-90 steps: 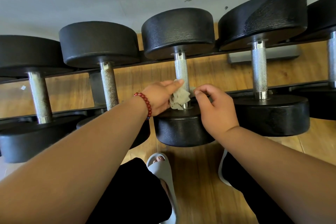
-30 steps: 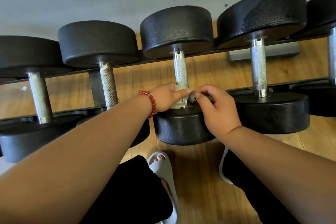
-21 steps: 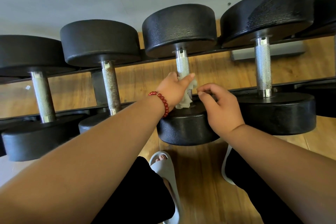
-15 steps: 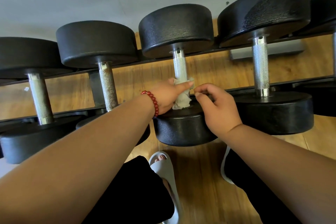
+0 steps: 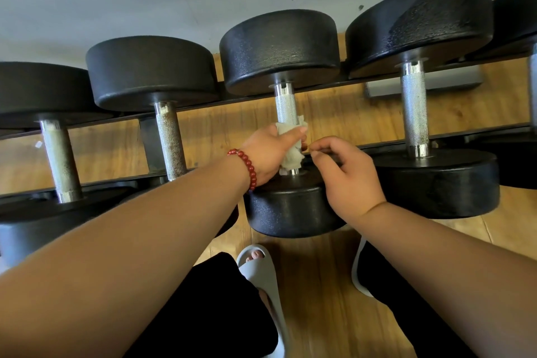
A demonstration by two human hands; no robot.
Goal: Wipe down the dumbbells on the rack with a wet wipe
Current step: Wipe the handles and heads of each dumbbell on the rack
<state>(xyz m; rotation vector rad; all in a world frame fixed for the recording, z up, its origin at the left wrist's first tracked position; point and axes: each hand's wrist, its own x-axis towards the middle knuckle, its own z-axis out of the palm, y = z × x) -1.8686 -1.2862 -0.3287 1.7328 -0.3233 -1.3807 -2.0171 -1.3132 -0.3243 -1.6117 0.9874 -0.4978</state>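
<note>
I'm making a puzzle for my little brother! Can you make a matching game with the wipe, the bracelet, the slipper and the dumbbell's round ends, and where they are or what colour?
Things:
1. wipe
2. bracelet
3. slipper
4. round ends

Clues:
A. red beads
B. black
C. on the wooden floor
D. pressed against a metal handle

Pairs: 1-D, 2-A, 3-C, 4-B
</note>
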